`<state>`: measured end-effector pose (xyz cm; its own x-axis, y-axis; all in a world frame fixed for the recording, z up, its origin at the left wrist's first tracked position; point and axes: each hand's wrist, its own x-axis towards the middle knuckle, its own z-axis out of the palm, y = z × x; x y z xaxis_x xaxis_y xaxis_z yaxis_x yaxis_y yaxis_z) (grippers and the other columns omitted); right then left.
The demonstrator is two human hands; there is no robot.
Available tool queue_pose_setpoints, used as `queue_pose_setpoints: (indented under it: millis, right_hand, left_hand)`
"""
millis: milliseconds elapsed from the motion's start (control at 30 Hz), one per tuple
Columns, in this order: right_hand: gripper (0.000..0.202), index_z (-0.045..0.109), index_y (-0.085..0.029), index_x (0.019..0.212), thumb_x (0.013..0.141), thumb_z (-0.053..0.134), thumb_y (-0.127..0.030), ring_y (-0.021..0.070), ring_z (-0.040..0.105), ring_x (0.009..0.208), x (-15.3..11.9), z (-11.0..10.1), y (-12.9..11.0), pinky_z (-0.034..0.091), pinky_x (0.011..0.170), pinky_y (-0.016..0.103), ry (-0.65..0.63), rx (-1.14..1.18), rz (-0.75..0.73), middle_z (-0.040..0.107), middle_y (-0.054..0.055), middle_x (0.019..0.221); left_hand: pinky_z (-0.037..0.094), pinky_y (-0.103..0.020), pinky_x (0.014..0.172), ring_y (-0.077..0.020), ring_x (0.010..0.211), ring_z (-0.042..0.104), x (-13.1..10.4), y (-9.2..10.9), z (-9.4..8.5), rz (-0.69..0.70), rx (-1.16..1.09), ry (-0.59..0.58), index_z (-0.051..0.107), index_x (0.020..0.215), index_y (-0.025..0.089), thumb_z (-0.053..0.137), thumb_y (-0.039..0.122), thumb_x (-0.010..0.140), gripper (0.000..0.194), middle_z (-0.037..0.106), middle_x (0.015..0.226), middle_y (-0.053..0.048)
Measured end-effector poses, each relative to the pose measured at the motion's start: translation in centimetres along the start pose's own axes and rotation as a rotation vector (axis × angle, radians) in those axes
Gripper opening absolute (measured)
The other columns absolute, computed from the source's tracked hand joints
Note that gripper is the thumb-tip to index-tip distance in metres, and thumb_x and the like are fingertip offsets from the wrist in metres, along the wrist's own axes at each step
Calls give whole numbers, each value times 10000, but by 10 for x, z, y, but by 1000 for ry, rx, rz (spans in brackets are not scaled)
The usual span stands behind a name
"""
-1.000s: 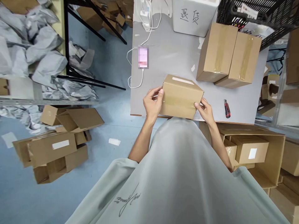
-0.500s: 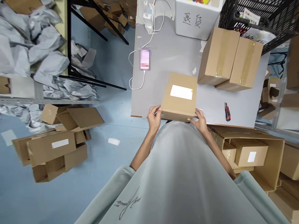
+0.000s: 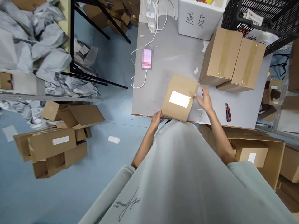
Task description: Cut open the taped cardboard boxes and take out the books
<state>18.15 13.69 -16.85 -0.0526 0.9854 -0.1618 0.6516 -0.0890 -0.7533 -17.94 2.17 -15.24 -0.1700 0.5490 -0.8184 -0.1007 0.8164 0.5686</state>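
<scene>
A brown cardboard box (image 3: 174, 113) with a white label (image 3: 179, 99) rests at the front edge of the grey table, turned at a slant. At its near left corner, my left hand (image 3: 156, 120) grips the cardboard between thumb and fingers. My right hand (image 3: 205, 99) is beside the box's right side, fingers spread, with the fingertips close to the edge; whether they touch it I cannot tell. To the right of that hand lies a red and black utility knife (image 3: 228, 112).
Two taped boxes (image 3: 221, 57) stand at the back right, near a white bin (image 3: 201, 21) and a black crate (image 3: 275, 18). A phone (image 3: 147, 58) on a cable lies at the left. Under the table's right side is a large open carton (image 3: 272, 161).
The box has turned clockwise and its front face no longer shows. My right hand has left the near right corner and moved up along the right side, its fingers opening.
</scene>
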Motion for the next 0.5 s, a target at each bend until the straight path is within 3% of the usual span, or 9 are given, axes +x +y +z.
queue_pose_setpoints:
  millis: [33,100,200,300,433,500]
  right_hand:
    - [1058,460,-184,1746,981,600,-901,448,406,1700,24,-4,4,397,1375,689,-2,-37,-28,451,235,1816]
    - [956,573,-147,1653,992,637,-835,452,520,1616,61,-7,8,419,1357,682,-45,-77,-31,589,253,1705]
    - [752,716,-125,1443,1004,666,-734,420,730,1340,78,-9,10,563,1215,644,-87,-92,20,767,246,1448]
    - [663,758,-148,1260,997,665,-750,385,792,1191,44,-13,10,621,1121,596,-66,-60,83,823,219,1296]
    - [743,725,-214,1097,938,612,-931,374,822,1098,-44,-10,6,652,1053,577,20,52,222,851,204,1202]
    - [771,708,-234,1056,911,594,-982,374,826,1075,-88,-1,2,662,1032,569,79,93,313,856,209,1179]
  left_hand:
    - [636,-510,1167,-361,1337,774,-3,-1,1,-75,-44,-76,731,1390,135,581,664,1130,608,752,1495,-251]
    - [640,-508,1169,-369,1301,798,-6,-4,3,-140,-99,-200,752,1323,111,574,714,1121,660,796,1395,-275]
    - [622,-498,1203,-365,1322,796,-3,-3,3,-86,-84,-212,772,1277,115,688,692,1076,617,817,1365,-256]
    - [602,-543,1227,-373,1381,768,12,9,1,70,-47,-117,772,1320,148,756,660,1034,586,792,1464,-208]
    - [526,-525,1315,-352,1527,670,44,36,2,384,-33,-101,737,1451,170,796,590,988,628,727,1596,-176]
    - [498,-518,1340,-348,1546,652,58,50,7,474,9,-118,726,1489,176,817,560,961,659,710,1622,-169]
